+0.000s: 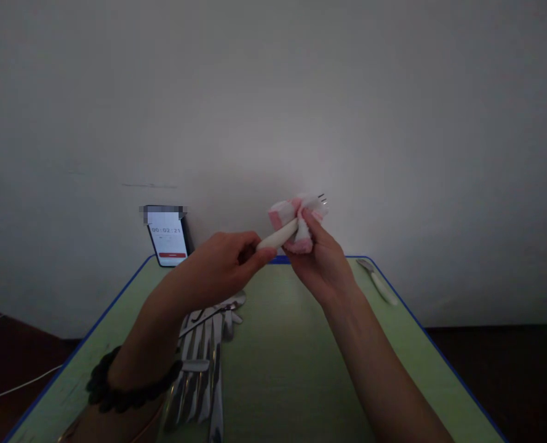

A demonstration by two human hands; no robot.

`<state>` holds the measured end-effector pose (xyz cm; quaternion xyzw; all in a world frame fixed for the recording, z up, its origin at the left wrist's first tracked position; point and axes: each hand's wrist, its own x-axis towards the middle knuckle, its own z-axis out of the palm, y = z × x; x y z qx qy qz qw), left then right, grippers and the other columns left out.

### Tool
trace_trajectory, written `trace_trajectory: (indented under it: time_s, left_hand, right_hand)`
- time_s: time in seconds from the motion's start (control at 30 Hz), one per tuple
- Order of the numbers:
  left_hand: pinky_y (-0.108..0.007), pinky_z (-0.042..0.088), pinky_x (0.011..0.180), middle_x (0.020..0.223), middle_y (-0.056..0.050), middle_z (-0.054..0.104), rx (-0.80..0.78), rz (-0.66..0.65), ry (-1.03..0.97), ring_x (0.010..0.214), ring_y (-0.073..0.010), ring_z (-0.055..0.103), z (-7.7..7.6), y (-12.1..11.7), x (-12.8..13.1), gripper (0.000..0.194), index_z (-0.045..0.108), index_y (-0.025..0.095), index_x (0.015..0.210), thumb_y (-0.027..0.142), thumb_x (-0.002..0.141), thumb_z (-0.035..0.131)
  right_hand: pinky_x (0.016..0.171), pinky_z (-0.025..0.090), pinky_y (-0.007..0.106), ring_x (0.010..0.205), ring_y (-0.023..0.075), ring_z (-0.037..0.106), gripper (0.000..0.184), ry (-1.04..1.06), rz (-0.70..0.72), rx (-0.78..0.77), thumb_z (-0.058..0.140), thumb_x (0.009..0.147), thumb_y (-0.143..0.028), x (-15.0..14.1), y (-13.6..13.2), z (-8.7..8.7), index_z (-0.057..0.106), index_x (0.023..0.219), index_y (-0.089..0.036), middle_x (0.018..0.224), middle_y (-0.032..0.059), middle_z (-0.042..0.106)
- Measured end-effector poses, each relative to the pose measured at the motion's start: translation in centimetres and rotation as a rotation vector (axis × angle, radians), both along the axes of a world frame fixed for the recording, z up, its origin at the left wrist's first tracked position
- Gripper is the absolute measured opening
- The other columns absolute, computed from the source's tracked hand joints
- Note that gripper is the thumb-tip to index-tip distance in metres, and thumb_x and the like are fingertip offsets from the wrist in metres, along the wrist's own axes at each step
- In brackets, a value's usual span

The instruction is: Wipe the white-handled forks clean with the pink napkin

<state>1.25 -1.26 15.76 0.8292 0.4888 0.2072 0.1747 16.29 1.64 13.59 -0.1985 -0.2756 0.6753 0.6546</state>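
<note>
White-handled and metal-tipped, one fork [280, 235] is held in the air above the far edge of the table, slanting up to the right, its handle smooth and pale, with three dark tine tips showing beyond one pink and white cloth [303, 241]. The cloth is bunched and creased around the fork's upper part, hiding the neck. The left hand [222, 261] pinches the handle's lower end between thumb and curled fingers; the right hand [322, 261] presses the cloth around the fork, thumb on top. One bracelet [116, 394] of dark beads circles the left wrist. Below the left forearm lies one pile of metal cutlery [202, 369] — at least four long pieces roughly side by side, others across them, the full count hidden by overlap and the arm. One phone [168, 237] leans upright at the far left of the table, its screen reading 00:02:21 above a red button. One white-handled utensil [380, 284] lies near the far right corner. The single green table [277, 351] has a blue rim; behind it stands a plain grey wall [393, 123].
</note>
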Motion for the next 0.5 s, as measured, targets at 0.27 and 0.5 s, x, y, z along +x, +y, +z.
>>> trace_trajectory:
  time_s: [0.27,0.5]
  left_hand:
    - [-0.022,0.024,0.047,0.053,0.004,0.045,0.013,0.034,0.033,0.047,-0.0094,0.041,-0.14,0.35,0.18,0.041,0.051,0.017,0.067,0.048,0.089,0.036]
    - [-0.021,0.025,0.046,0.053,0.004,0.046,-0.037,-0.017,0.013,0.047,-0.0083,0.040,0.16,-0.14,0.22,0.040,0.050,0.017,0.065,0.048,0.088,0.039]
  right_hand:
    - [0.054,0.050,0.015,0.079,0.0106,0.065,0.008,-0.031,0.033,-0.027,0.065,0.076,-0.025,-0.07,0.04,-0.15,0.066,0.080,-0.019,0.086,-0.0017,0.068]
    - [0.058,0.052,0.016,0.079,0.0102,0.064,0.002,0.014,-0.037,-0.022,0.064,0.075,-0.020,0.33,0.33,0.00,0.066,0.077,-0.019,0.082,-0.0023,0.068]
